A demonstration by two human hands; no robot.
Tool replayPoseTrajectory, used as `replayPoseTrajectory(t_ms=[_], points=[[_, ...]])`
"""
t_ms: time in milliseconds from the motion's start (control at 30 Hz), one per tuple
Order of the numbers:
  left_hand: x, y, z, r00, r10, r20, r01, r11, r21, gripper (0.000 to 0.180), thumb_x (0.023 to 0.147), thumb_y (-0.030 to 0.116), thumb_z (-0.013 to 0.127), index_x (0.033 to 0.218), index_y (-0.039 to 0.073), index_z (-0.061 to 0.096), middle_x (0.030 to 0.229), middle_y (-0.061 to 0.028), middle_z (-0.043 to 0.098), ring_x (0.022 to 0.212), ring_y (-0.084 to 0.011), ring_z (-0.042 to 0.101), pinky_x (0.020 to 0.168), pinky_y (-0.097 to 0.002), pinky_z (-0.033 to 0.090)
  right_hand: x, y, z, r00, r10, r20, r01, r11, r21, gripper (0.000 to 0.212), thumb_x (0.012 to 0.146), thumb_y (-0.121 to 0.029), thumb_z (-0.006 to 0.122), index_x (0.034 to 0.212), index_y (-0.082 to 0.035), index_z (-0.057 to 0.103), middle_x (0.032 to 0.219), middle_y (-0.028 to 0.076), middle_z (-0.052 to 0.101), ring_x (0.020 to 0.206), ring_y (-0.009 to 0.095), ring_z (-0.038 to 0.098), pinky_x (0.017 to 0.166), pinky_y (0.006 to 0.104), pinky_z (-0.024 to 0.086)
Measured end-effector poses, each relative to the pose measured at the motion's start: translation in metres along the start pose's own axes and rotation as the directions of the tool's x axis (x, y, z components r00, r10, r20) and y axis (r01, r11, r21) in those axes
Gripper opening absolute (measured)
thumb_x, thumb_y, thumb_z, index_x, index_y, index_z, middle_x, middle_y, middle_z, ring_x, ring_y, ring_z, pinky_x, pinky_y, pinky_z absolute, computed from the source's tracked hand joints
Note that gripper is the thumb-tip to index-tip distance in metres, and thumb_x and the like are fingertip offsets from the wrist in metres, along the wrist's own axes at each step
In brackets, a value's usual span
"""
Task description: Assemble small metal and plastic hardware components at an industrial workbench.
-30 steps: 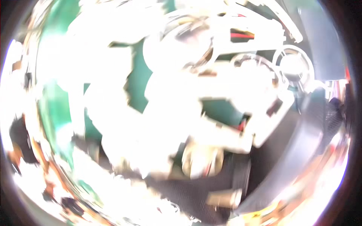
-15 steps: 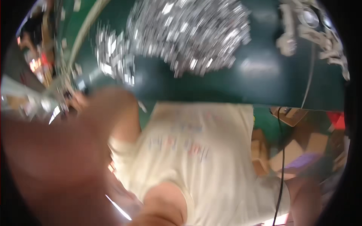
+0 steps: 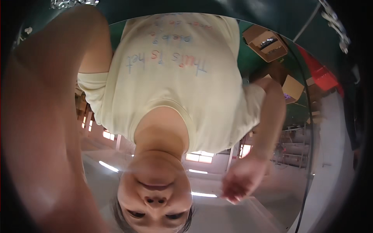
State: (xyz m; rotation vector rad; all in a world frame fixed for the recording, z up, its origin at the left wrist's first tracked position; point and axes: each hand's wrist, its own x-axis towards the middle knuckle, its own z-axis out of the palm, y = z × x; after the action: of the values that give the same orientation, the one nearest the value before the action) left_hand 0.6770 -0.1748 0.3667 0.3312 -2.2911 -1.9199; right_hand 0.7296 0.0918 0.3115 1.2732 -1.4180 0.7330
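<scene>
My right hand (image 3: 244, 181) is raised in the air beside my head, with its fingers loosely bent and slightly blurred. No object shows in it, and nothing touches it. My left arm (image 3: 42, 128) fills the left side of the view, bent at the elbow near the table edge. Beyond the picture's edge, my left hand is hidden. A little of a silvery heap of small shiny pieces (image 3: 74, 3) shows at the top left, past the left elbow. The dark green table (image 3: 268, 13) runs along the top, in front of my pale yellow T-shirt (image 3: 167, 77).
Below the table's edge at the right lie an open cardboard box (image 3: 253, 35) with dark and silvery contents, another box (image 3: 294, 88) and a red bin (image 3: 323, 75). A black cable (image 3: 311, 128) hangs down the right side. Silvery parts (image 3: 336, 25) lie at the table's right.
The view has swung from the table toward my upper body, so most of the silvery heap has left the picture. My right hand has come into view, raised.
</scene>
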Motion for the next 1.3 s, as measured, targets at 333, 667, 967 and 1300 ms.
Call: replayPoseTrajectory(t_ms=[333,667,967,1300], points=[[-0.014,-0.022,-0.004,0.984,0.154,-0.093,-0.172,0.958,-0.229,0.07,0.078,0.049,0.055,0.132,0.02,0.021,0.132,-0.0123,0.012,0.122,-0.0279,0.014,0.099,-0.0512,0.017,-0.07,0.113,0.081,0.696,0.368,-0.617,-0.543,0.832,-0.116,0.066,0.083,-0.046,0.051,0.13,-0.003,0.032,0.134,0.014,0.034,0.128,0.024,0.025,0.106,0.0317,0.018],[0.009,-0.215,0.014,0.769,0.503,-0.395,-0.628,0.476,-0.616,0.061,0.08,0.045,0.055,0.127,0.019,0.026,0.126,-0.0114,0.018,0.116,-0.0269,0.02,0.097,-0.0486,0.02,-0.104,0.109,0.134,0.741,-0.115,-0.662,0.118,0.992,-0.039,0.054,0.082,-0.038,0.051,0.12,-0.003,0.037,0.125,0.014,0.039,0.119,0.023,0.031,0.1,0.0326,0.024],[0.118,-0.263,0.015,0.173,0.743,-0.646,-0.948,-0.053,-0.315,0.054,0.081,0.041,0.055,0.124,0.018,0.031,0.121,-0.0106,0.024,0.111,-0.026,0.026,0.095,-0.0462,0.024,-0.144,0.204,0.139,0.303,-0.202,-0.932,0.724,0.684,0.087,0.044,0.081,-0.032,0.052,0.112,-0.002,0.041,0.117,0.015,0.042,0.111,0.023,0.036,0.094,0.0333,0.028],[0.211,-0.216,0.019,0.001,0.77,-0.638,-0.834,-0.351,-0.425,0.046,0.083,0.037,0.054,0.12,0.017,0.036,0.115,-0.0097,0.031,0.105,-0.0249,0.032,0.093,-0.0435,0.027,-0.218,0.234,-0.001,0.209,-0.235,-0.949,0.914,0.392,0.105,0.031,0.08,-0.024,0.052,0.101,-0.002,0.046,0.107,0.015,0.047,0.101,0.023,0.042,0.087,0.0343,0.034]])
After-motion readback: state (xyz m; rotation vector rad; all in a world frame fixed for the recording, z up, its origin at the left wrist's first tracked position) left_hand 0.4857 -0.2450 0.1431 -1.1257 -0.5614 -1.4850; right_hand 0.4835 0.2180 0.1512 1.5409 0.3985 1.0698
